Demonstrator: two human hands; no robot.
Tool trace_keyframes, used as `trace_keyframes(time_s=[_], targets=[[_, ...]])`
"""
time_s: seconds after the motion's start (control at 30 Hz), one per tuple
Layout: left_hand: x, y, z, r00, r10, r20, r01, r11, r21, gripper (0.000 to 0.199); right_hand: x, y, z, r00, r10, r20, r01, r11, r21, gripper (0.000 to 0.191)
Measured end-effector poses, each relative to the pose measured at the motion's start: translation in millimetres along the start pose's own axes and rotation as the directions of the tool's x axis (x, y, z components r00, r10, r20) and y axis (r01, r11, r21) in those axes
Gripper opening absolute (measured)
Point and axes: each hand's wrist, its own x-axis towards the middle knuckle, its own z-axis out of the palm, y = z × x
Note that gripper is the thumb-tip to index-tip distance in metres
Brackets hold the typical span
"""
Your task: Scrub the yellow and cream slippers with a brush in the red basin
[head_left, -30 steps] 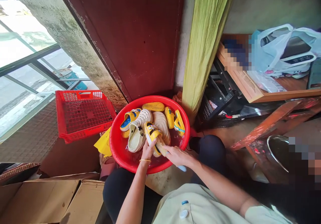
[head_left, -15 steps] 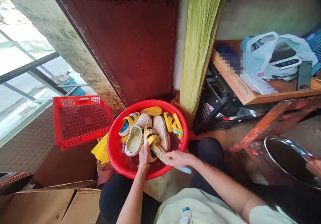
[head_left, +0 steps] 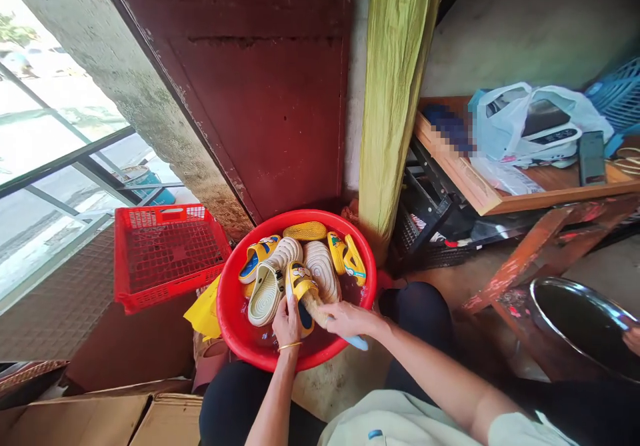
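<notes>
A round red basin [head_left: 227,329] holds water and several shoes. My left hand [head_left: 287,323] grips the side of a yellow sandal [head_left: 301,281] with a cartoon figure on its strap. My right hand [head_left: 347,319] is closed on a brush [head_left: 357,343] with a light blue handle; its bristle end reaches into the sandal's opening. Left of the sandal lies a cream clog [head_left: 267,296], and behind it a cream sole [head_left: 321,266] faces up. Another yellow sandal [head_left: 257,258] with a blue insole rests at the basin's left, and yellow footwear [head_left: 354,261] at the right.
Left of the basin is a red plastic crate [head_left: 173,253]; cardboard boxes [head_left: 90,413] lie at the lower left. To the right, a wooden tray-like table [head_left: 560,201] bears a plastic bag [head_left: 505,126]. Another person's hand [head_left: 633,339] touches a metal basin [head_left: 585,293].
The brush has moved slightly left, further into the sandal, with my right hand. The whole view has shifted, so the surroundings sit lower.
</notes>
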Motion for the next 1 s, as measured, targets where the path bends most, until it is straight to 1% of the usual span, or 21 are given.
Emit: trace_keyframes(time_s=[0.07,0.13,0.2,0.33,0.4,0.43,0.5,0.57,0.67,0.73,0.77,0.8,0.83,0.87,0.9,0.93,0.97,1.0], targets=[[-1,2,-0.8,1.000,0.011,-0.025,-0.012,0.999,-0.045,0.054,-22,5,2,0.999,0.010,0.047,-0.008,0.999,-0.033,0.031],[-2,4,-0.9,1.000,0.005,-0.028,-0.006,0.999,-0.054,0.053,-30,8,3,0.997,0.025,0.073,-0.023,0.999,-0.028,0.035],[-3,7,-0.6,0.999,0.004,-0.031,-0.005,0.999,-0.051,0.053,-21,7,2,0.999,0.031,0.035,-0.031,0.999,-0.011,0.039],[-6,13,-1.1,0.999,-0.021,-0.050,0.018,0.999,-0.051,0.052,20,-2,-1,0.994,0.032,-0.105,-0.032,0.999,0.002,0.037],[-5,13,-3.0,0.997,-0.042,-0.066,0.038,0.997,-0.063,0.051,30,-8,-2,0.994,0.027,-0.104,-0.027,1.000,0.001,0.035],[-4,13,-4.2,0.996,-0.046,-0.072,0.041,0.996,-0.075,0.051,30,-9,-2,0.996,0.017,-0.085,-0.018,1.000,-0.009,0.034],[-2,12,-6.1,0.996,-0.046,-0.077,0.038,0.994,-0.098,0.052,19,-10,-4,1.000,-0.017,-0.020,0.016,0.999,-0.050,0.034],[1,10,-6.4,0.996,-0.045,-0.081,0.035,0.993,-0.110,0.053,-2,-8,-8,0.998,-0.033,0.060,0.039,0.992,-0.118,0.035],[6,6,-3.5,0.995,-0.026,-0.095,0.013,0.992,-0.128,0.056,-38,-3,-24,0.982,-0.016,0.189,0.051,0.982,-0.179,0.034],[8,1,-1.3,0.997,-0.017,-0.078,0.006,0.990,-0.138,0.058,-55,1,-41,0.961,-0.008,0.276,0.038,0.994,-0.106,0.033],[9,-1,-0.7,0.998,-0.025,-0.063,0.017,0.992,-0.128,0.057,-60,3,-50,0.955,-0.002,0.298,0.014,0.999,-0.040,0.036],[8,-3,-0.6,0.998,-0.042,-0.049,0.037,0.994,-0.100,0.056,-62,5,-59,0.955,0.013,0.295,-0.022,0.999,0.028,0.041],[8,-4,-1.0,0.997,-0.061,-0.041,0.058,0.997,-0.056,0.055,-62,8,-67,0.965,0.039,0.259,-0.062,0.995,0.082,0.047],[7,-5,-2.1,0.997,-0.061,-0.045,0.061,0.998,-0.005,0.054,-59,11,-75,0.978,0.073,0.193,-0.096,0.989,0.112,0.053],[5,-5,-3.7,0.998,-0.030,-0.061,0.033,0.998,0.046,0.053,-54,14,-81,0.988,0.108,0.107,-0.121,0.985,0.120,0.058],[4,-5,-5.8,0.996,0.035,-0.083,-0.027,0.995,0.094,0.053,-47,17,-86,0.990,0.137,0.015,-0.138,0.984,0.111,0.061],[4,-3,-8.5,0.986,0.126,-0.106,-0.111,0.984,0.142,0.053,-39,21,-89,0.985,0.156,-0.070,-0.149,0.984,0.094,0.063],[5,0,-11.6,0.965,0.228,-0.127,-0.201,0.961,0.190,0.053,-29,25,-91,0.977,0.168,-0.134,-0.158,0.984,0.079,0.065]])
